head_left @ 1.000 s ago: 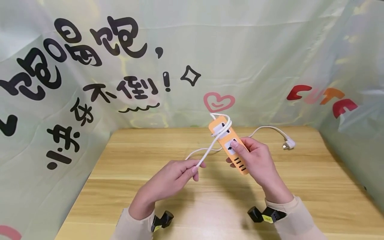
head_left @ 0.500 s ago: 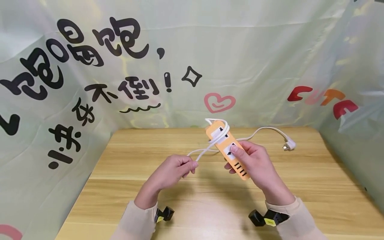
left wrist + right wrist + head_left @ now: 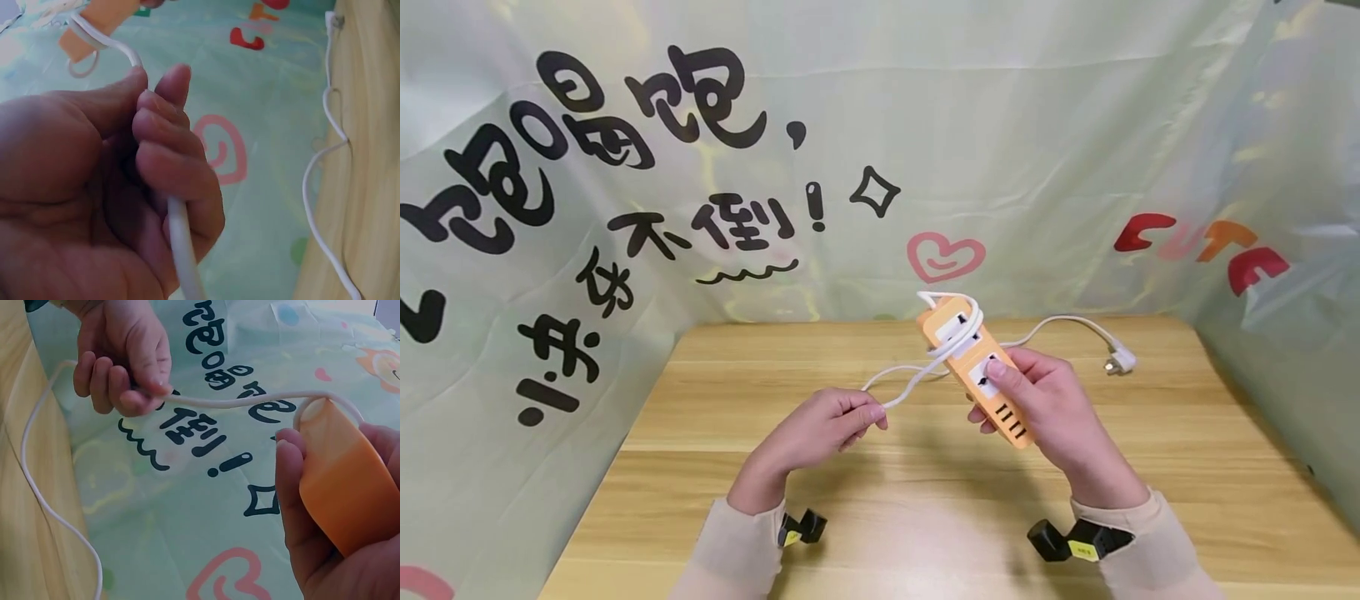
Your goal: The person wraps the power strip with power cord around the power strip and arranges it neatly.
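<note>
An orange power strip (image 3: 981, 385) with white socket faces and a row of USB ports is held tilted above the table. My right hand (image 3: 1052, 404) grips its lower half, thumb on a socket face and fingers behind. White cord (image 3: 913, 387) loops around the strip's upper end. Left of the strip, my left hand (image 3: 827, 425) pinches that cord between thumb and fingers. In the left wrist view, the cord (image 3: 181, 244) runs through the curled fingers and out below the palm. The right wrist view shows the strip's plain orange back (image 3: 350, 481) and the cord spanning both hands.
The rest of the cord (image 3: 1060, 318) trails behind the hands across the wooden table (image 3: 700, 467). It ends in a white plug (image 3: 1122, 360) lying at the back right. A printed pale green cloth (image 3: 1037, 150) rises along the table's back and sides.
My left hand has shifted slightly left and up along the cord, which now bends between the hands instead of running straight. The strip has dipped a little, still in my right hand.
</note>
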`<state>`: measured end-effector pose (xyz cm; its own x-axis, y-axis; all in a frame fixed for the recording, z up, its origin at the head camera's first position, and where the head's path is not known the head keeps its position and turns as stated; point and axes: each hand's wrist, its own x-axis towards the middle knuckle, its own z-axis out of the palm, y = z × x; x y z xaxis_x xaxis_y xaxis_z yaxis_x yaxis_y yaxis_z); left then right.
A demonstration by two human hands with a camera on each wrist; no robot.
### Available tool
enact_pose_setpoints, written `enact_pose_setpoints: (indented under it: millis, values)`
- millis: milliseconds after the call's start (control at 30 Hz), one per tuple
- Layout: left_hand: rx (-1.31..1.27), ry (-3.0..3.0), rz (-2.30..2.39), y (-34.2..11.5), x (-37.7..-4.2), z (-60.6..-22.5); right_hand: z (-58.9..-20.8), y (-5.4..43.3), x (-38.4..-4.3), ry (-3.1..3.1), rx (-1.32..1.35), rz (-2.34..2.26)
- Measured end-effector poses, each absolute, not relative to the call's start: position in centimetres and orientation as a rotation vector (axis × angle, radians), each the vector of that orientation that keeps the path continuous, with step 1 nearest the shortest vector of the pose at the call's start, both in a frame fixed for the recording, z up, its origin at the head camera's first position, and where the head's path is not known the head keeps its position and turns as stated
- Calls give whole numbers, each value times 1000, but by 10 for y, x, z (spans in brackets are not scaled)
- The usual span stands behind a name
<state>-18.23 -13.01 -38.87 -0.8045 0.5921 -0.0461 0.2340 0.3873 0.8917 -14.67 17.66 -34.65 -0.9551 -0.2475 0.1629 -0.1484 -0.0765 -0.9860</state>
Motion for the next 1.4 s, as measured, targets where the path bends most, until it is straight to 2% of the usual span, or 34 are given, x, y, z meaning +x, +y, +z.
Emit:
enact_pose_setpoints:
  millis: [400, 833, 1133, 1400]
  values:
    - [488, 2584, 1232, -131, -194, -402, -352, 168, -146, 2155, -641, -1775]
    - [588, 2787, 1025, -132, -195, -397, -358, 162, -142, 2099, -875, -1474]
    - [617, 2865, 1063, -128, -183, -384, -363, 156, -141, 2283, -898, -1249]
    - [720, 2945, 1153, -125, -166, -370, -366, 148, -139, 2449, -810, -1080]
